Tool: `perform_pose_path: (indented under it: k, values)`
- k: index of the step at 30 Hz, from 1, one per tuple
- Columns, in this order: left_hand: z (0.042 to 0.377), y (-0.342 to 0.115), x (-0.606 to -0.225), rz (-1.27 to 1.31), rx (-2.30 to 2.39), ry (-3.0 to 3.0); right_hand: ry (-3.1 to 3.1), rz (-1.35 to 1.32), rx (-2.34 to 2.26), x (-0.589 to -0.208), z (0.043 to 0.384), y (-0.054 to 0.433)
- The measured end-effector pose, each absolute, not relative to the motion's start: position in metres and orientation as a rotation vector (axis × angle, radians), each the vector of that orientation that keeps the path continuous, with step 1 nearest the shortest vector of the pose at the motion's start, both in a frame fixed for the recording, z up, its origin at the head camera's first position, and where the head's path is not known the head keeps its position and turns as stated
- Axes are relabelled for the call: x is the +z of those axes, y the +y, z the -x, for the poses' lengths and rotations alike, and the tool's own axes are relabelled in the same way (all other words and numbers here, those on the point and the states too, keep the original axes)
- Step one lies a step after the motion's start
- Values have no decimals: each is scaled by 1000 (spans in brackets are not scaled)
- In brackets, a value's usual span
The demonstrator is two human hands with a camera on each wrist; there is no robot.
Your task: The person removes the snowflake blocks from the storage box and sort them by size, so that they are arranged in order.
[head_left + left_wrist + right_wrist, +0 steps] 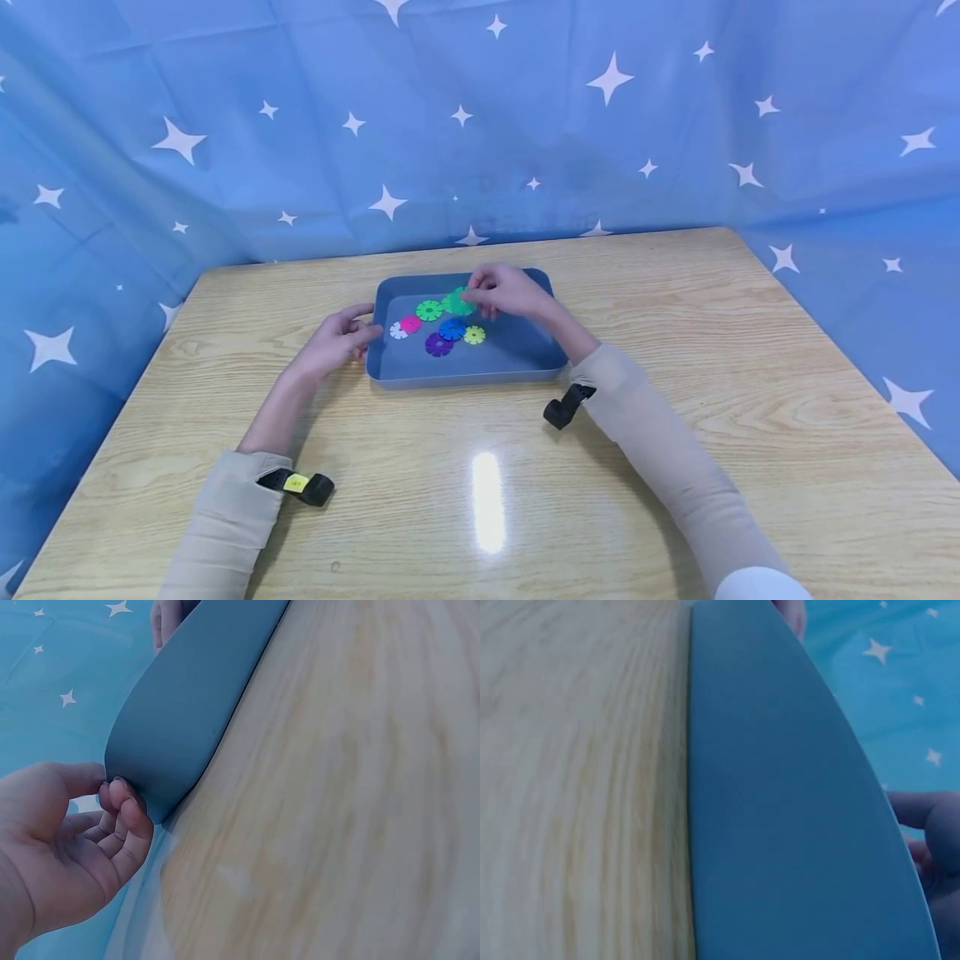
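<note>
A blue-grey tray (420, 382) lies on the table, with several small notched plastic discs in it. My left hand (335, 340) holds the tray's left end, thumb at the rim and curled fingers against the outer wall, as the left hand (71, 840) in the left wrist view shows. Over the tray, my right hand (510, 290) pinches a green disc (454, 303). Another green disc (429, 311), a pink disc (410, 324), a white disc (398, 331), a blue disc (452, 329), a purple disc (438, 344) and a yellow disc (474, 335) lie grouped nearby. The tray wall hides the right fingertips in the right wrist view.
The wooden table (420, 492) extends around the tray on all sides. Behind it hangs a blue curtain (525, 125) with white stars. A black wrist camera (303, 486) sits on the left sleeve, another wrist camera (564, 408) on the right.
</note>
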State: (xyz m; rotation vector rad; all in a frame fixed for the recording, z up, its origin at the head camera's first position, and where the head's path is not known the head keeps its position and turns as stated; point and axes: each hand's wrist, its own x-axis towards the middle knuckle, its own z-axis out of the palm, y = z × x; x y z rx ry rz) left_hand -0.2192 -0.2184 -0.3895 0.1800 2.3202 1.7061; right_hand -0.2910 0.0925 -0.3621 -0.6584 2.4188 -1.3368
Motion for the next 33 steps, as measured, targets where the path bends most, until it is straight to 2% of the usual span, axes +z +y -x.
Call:
perform_pose_path:
  k: [17,33]
  values:
    - [221,-224,-390,-154,1678,2325,2459,545,-1551,-352,298,156]
    - [220,-226,-388,-141,1661,2324,2492,315,-1628,-359,301,208]
